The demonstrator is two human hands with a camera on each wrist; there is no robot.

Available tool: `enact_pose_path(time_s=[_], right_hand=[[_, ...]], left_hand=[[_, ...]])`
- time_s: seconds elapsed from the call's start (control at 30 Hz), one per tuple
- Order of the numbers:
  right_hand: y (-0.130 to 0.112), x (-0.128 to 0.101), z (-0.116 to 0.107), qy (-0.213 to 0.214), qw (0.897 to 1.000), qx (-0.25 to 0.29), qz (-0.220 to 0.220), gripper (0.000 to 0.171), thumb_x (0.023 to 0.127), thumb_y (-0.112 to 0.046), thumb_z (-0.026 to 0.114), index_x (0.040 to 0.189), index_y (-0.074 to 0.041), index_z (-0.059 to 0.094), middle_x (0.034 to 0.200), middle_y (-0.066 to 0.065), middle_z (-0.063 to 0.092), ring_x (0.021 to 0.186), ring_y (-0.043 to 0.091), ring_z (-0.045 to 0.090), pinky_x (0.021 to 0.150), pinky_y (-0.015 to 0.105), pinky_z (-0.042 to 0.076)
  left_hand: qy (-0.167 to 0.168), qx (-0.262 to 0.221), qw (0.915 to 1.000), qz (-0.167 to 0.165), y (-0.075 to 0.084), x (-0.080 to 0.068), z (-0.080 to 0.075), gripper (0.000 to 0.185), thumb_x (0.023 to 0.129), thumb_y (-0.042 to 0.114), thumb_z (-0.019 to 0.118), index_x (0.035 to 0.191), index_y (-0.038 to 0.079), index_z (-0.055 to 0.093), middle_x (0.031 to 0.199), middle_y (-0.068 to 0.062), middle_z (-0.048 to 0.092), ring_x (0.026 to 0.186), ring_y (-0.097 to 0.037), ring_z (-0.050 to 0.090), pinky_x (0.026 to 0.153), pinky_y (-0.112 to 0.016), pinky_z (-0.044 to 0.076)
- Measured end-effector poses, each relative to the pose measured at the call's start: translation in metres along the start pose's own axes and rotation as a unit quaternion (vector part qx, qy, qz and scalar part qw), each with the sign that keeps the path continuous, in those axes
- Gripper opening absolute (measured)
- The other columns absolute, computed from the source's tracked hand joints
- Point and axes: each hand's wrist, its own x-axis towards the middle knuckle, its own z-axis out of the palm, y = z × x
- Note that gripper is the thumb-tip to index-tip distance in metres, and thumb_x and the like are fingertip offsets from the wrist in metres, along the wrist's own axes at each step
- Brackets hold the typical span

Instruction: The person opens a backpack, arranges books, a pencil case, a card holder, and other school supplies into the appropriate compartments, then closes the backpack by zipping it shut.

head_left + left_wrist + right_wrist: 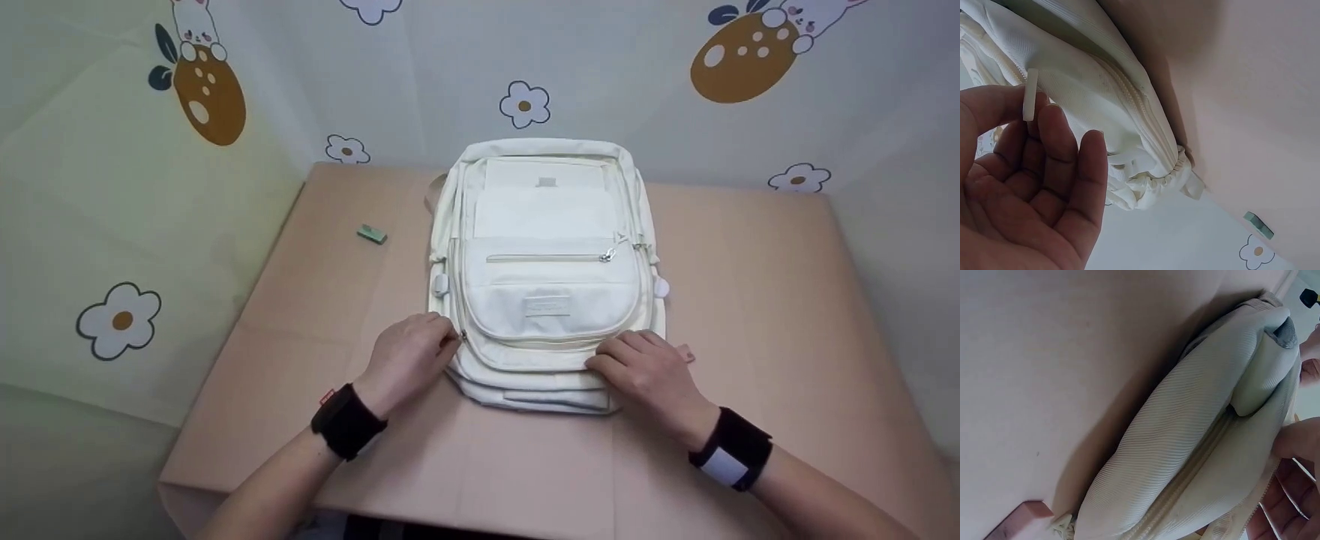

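Backpack point(546, 277) lies flat mid-tabletop. Your left hand point(409, 358) pinches the zipper pull point(1029, 94) at its near-left corner; your right hand point(651, 369) presses flat on the near-right. Likely unzipping: next, drag the pull along the track.

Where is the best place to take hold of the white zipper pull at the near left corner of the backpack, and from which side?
Pinch the free end of the flat white zipper pull, thumb on one broad face, a finger on the other. It sticks out from the backpack at its near left corner, so coming from the left, as the left hand does, probably suits best. The right hand rests on the near edge.
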Motion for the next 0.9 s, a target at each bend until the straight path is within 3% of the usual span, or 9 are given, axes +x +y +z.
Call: enact_pose_path(time_s=[0.5, 0.67, 0.9], right_hand=[[0.000, -0.001, 0.002, -0.020, 1.000, 0.012, 0.001, 0.021, 0.097, -0.013, 0.054, 0.092, -0.012, 0.075, 0.089, -0.001, 0.064, 0.079, 0.020, 0.060, 0.061, 0.035, 0.045], [0.000, -0.001, 0.002, -0.026, 1.000, 0.016, 0.002, 0.021, 0.097, -0.013, 0.055, 0.092, -0.012, 0.075, 0.090, -0.001, 0.064, 0.080, 0.020, 0.060, 0.061, 0.036, 0.046], [0.000, 0.000, 0.003, -0.021, 1.000, 0.022, 0.000, 0.019, 0.095, -0.012, 0.056, 0.093, -0.012, 0.075, 0.090, -0.001, 0.065, 0.082, 0.020, 0.061, 0.062, 0.036, 0.046]], left_hand=[[0.001, 0.010, 0.9989, 0.045, 0.020, -0.010, 0.002, 0.019, 0.087, 0.009, 0.074, 0.076, 0.017, 0.062, 0.069, 0.010, 0.050, 0.061, -0.011, 0.048, 0.051, -0.028, 0.037], [0.015, 0.014, 0.9979, 0.061, 0.027, -0.013, 0.007, 0.021, 0.085, 0.008, 0.075, 0.074, 0.017, 0.060, 0.068, 0.009, 0.049, 0.059, -0.012, 0.047, 0.050, -0.029, 0.037], [0.028, 0.014, 0.9904, 0.134, 0.042, -0.014, 0.018, 0.019, 0.086, 0.009, 0.071, 0.073, 0.017, 0.059, 0.067, 0.007, 0.054, 0.059, -0.013, 0.052, 0.051, -0.030, 0.041]])
